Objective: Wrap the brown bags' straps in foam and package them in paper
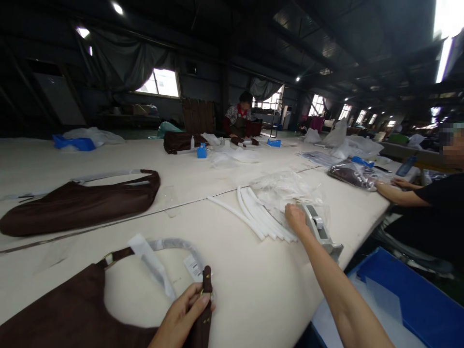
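Brown bag (72, 309) nearest, front left on table (246, 285); strap (177, 244) looped up, tag (193, 268) beside it. Left hand (186, 311) low center, thumb and fingers clamped on strap end at the buckle. Right arm (335, 285) stretched forward from lower right, elbow nearly straight, hand (297, 220) at tape dispenser (319, 227), by white tubes (255, 215); finger closure there can't be told.

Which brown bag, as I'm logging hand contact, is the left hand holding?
The nearest brown bag, lower left: the left hand pinches its strap beside a printed white tag. The bag behind it lies untouched.
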Available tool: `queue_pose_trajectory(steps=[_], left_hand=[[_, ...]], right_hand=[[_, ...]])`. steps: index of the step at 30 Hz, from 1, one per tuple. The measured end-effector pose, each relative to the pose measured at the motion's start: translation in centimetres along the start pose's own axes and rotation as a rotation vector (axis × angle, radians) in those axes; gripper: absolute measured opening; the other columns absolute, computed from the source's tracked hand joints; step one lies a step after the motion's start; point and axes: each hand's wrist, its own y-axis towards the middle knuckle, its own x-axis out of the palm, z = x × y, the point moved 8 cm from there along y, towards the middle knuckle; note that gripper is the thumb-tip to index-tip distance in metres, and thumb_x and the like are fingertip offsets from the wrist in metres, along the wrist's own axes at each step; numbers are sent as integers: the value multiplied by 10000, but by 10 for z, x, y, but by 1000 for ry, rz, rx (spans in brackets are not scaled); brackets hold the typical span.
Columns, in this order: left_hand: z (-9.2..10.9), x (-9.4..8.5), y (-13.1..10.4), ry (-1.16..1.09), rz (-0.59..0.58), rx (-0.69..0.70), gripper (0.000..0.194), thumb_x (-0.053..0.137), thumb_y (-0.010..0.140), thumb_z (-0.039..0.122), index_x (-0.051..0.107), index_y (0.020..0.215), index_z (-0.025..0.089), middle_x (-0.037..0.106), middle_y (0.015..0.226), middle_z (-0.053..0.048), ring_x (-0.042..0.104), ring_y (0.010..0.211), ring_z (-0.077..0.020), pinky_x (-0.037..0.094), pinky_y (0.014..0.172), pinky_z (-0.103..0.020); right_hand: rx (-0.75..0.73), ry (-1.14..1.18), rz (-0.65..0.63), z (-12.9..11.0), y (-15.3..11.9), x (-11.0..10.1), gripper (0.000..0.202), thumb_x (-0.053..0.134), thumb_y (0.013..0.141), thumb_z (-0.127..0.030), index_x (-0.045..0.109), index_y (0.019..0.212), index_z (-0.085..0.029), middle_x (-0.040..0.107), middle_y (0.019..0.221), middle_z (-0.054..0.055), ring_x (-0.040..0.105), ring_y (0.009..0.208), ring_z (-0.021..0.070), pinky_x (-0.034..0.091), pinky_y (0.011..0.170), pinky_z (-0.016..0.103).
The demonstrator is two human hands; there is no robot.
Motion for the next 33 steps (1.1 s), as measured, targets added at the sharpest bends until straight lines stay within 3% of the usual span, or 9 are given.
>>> queue_pose_trajectory(steps=[5, 9, 11, 14, 20, 23, 25, 29, 33], left_hand=[[9, 2, -6, -65, 26, -48, 508, 749, 639, 672, 651, 817, 206, 640, 734, 7, 622, 743, -200, 518, 752, -289], [12, 0, -14, -118, 30, -61, 482, 756, 673, 624, 663, 897, 207, 663, 793, -2, 658, 812, -216, 517, 761, -280], [17, 0, -21, -151, 25, -44, 459, 745, 712, 594, 661, 944, 206, 676, 859, -15, 672, 869, -223, 514, 774, -274], [27, 1, -30, -199, 6, 16, 415, 716, 777, 548, 654, 989, 197, 677, 909, -31, 674, 885, -215, 506, 770, -262], [32, 4, -45, -263, -22, 55, 356, 680, 838, 490, 657, 1030, 192, 681, 945, -35, 675, 884, -207, 492, 766, -259], [33, 6, -51, -225, -41, 81, 377, 647, 862, 477, 669, 1102, 188, 701, 964, -46, 661, 916, -219, 491, 818, -287], [36, 5, -52, -165, -27, 119, 382, 622, 876, 470, 687, 1117, 181, 712, 974, -52, 642, 966, -235, 480, 876, -309], [41, 1, -53, -89, 4, 180, 371, 617, 881, 441, 708, 1133, 184, 722, 1042, -52, 628, 1004, -247, 460, 941, -327], [42, 2, -51, -80, -6, 200, 361, 608, 889, 421, 711, 1152, 196, 721, 1063, -52, 622, 1036, -249, 454, 960, -323]], right_hand=[[51, 240, 245, 23, -35, -53, 258, 336, 936, -290, 563, 895, -175, 622, 834, 86, 571, 792, 214, 425, 728, 323], [113, 469, 274, 33, -94, -74, 330, 301, 934, -439, 520, 937, -193, 511, 676, -16, 472, 597, 162, 398, 575, 277], [145, 742, 188, 25, -125, -65, 317, 392, 911, -489, 524, 935, -203, 467, 643, -52, 406, 535, 130, 352, 521, 249], [199, 1100, -45, -9, -169, -32, 293, 567, 851, -500, 553, 892, -210, 435, 634, -73, 362, 532, 104, 303, 501, 227], [265, 1284, -486, -103, -239, 31, 249, 637, 831, -434, 535, 754, -220, 399, 602, -73, 336, 527, 104, 299, 482, 232], [323, 1554, -593, -138, -259, 39, 204, 686, 809, -378, 553, 749, -236, 530, 666, -52, 459, 586, 117, 378, 529, 231], [304, 1704, -675, -157, -268, 37, 147, 709, 807, -355, 624, 850, -243, 655, 835, -19, 576, 743, 146, 461, 653, 250], [260, 1746, -839, -173, -277, 41, 275, 742, 800, -348, 705, 1027, -198, 730, 1033, 57, 651, 933, 216, 503, 853, 352], [368, 1676, -767, -160, -269, 51, 281, 779, 755, -380, 753, 927, -159, 760, 926, 79, 682, 908, 253, 509, 887, 405]])
